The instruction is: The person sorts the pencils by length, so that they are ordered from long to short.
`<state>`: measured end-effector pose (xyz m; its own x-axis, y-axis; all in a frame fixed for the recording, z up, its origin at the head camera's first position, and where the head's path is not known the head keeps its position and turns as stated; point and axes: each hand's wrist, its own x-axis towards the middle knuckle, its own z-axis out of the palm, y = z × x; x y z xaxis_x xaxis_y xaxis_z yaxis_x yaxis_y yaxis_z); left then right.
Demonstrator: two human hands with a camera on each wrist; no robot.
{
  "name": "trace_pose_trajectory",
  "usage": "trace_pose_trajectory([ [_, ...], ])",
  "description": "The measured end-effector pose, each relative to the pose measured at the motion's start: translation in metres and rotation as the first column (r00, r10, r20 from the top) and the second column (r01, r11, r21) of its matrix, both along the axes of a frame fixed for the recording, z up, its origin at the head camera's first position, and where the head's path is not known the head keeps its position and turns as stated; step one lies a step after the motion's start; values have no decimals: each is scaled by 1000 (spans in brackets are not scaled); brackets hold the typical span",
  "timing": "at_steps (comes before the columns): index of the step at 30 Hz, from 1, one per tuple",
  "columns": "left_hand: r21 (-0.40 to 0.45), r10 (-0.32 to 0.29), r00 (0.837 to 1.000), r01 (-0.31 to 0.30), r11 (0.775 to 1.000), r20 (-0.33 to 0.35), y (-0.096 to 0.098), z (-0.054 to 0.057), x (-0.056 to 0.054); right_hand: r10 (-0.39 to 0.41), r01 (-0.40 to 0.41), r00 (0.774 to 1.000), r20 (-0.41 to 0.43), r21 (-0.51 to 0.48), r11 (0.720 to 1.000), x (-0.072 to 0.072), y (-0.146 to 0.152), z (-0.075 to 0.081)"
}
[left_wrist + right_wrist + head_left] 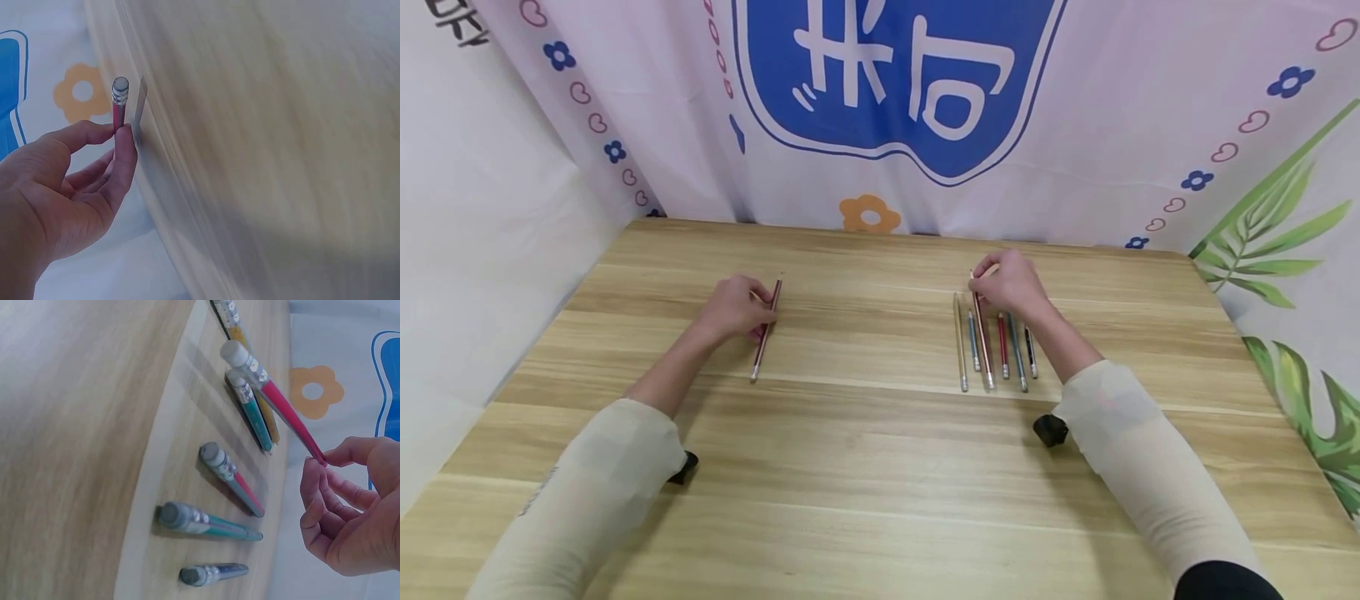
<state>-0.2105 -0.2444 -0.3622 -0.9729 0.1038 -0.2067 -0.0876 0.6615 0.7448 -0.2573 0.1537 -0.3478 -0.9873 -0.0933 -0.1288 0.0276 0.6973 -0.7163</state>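
My left hand (742, 308) pinches a dark red pencil (765, 333) between thumb and fingers, over the table's left side. Its eraser end faces the wrist camera in the left wrist view, with the pencil's shadow beside it. On the right, my right hand (1009, 282) pinches another red pencil (287, 412) near its far end, its white eraser raised above the row. Under and beside that hand lie a yellow pencil (960, 342), a short blue-green pencil (973, 340), a short red pencil (1003, 346), a longer blue-green pencil (1018, 354) and a short dark pencil (1031, 353).
The wooden table (865, 467) reaches back to a hanging cloth (1112, 100) with a blue emblem and an orange flower. Black blocks show under each wrist, a left one (683, 468) and a right one (1050, 430). Leaf-patterned cloth (1285, 275) hangs at the right.
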Motion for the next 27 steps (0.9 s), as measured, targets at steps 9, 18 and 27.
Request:
trace_pose_trajectory([
  [9,-8,-9,1000,9,1000,11,-14,-3,4,20,-20,1000,-3,-30,999,-1,-7,0],
  [18,-12,-11,1000,11,1000,19,-21,-4,5,35,-35,999,0,-94,995,-1,-14,-1],
  [27,-43,-21,1000,21,999,6,-24,-5,3,54,-51,998,25,-119,992,0,-26,1],
])
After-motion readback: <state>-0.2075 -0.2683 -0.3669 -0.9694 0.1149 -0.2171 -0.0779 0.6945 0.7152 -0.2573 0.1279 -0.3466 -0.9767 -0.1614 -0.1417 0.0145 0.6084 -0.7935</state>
